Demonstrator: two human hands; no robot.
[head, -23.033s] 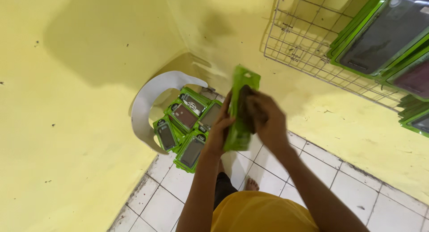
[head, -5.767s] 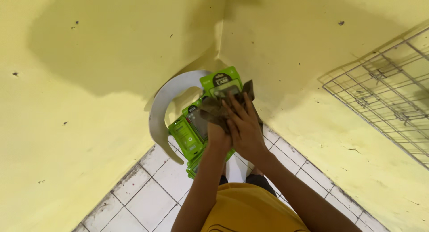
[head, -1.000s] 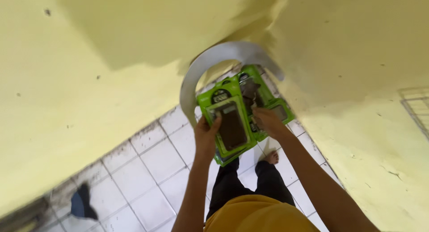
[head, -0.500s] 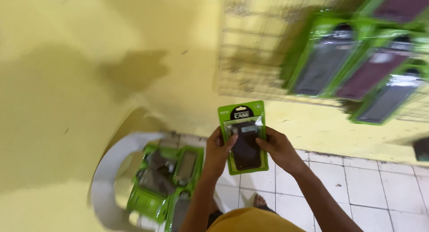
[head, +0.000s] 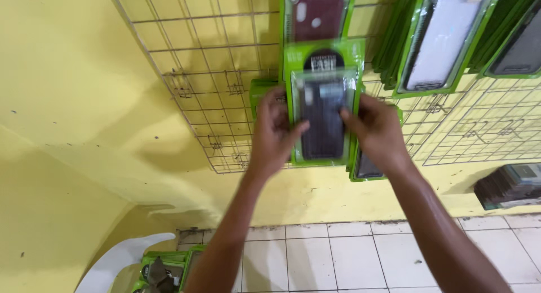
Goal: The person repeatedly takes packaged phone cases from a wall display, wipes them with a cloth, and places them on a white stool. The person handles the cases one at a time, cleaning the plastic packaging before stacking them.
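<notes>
Both my hands hold one green-framed pack with a dark phone case (head: pixel 323 107) upright against the wire grid rack (head: pixel 214 84) on the yellow wall. My left hand (head: pixel 274 133) grips its left edge, thumb across the front. My right hand (head: pixel 376 129) grips its right edge. Behind the pack, other green packs hang on the rack: a maroon case (head: pixel 315 14) above it, a pale case (head: pixel 442 36) to the upper right, and a pack (head: pixel 366 168) partly hidden below my right hand.
A white plastic chair (head: pixel 121 259) at the bottom left carries several more green packs (head: pixel 163 270). White floor tiles (head: pixel 338 259) run along the wall's foot. More dark packs (head: pixel 510 186) sit at the right edge, and the grid's left part has bare hooks.
The view has swung up from the chair to the rack. My hands have lifted the green pack from chest height up against the wire grid.
</notes>
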